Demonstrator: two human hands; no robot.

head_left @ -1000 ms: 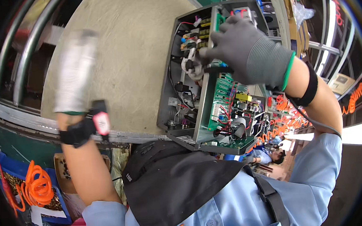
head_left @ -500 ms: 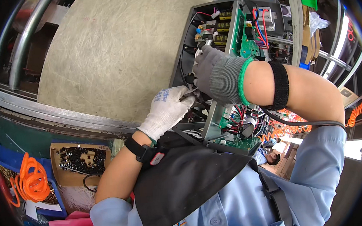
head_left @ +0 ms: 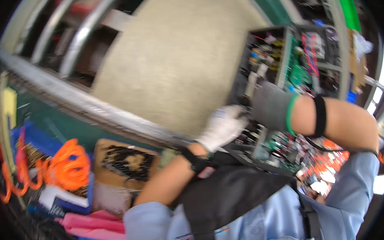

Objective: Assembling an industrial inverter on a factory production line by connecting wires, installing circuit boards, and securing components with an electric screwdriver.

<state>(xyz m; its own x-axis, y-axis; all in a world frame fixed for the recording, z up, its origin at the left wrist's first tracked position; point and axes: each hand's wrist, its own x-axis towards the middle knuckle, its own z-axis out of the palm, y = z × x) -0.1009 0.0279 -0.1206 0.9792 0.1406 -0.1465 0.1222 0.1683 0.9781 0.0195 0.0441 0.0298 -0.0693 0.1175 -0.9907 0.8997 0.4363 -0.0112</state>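
Observation:
My left hand [head_left: 222, 128], in a white knitted glove, is at the near left edge of an open dark metal housing [head_left: 239, 84]. Its fingers are curled together at the tips, and blur hides what lies between them. Just to the right, my right hand [head_left: 270, 107], in a grey coated glove with a green cuff, reaches into the housing. That hand looks closed, its fingertips hidden by the glove's back and smeared. Around both hands are green circuit boards [head_left: 300, 71], red and blue wires [head_left: 310, 55] and a pale strip-like part [head_left: 252, 82].
A worn beige tabletop [head_left: 166, 60] spreads left of the housing, with a metal rail [head_left: 99, 112] along its near side. At lower left are a cardboard box of small black parts [head_left: 128, 163], a coiled orange hose [head_left: 69, 165] and pink cloth-like material [head_left: 93, 226].
The whole view has swung, so everything sits farther right and lower, and the picture is now blurred. Both hands stay at the housing, close together as before.

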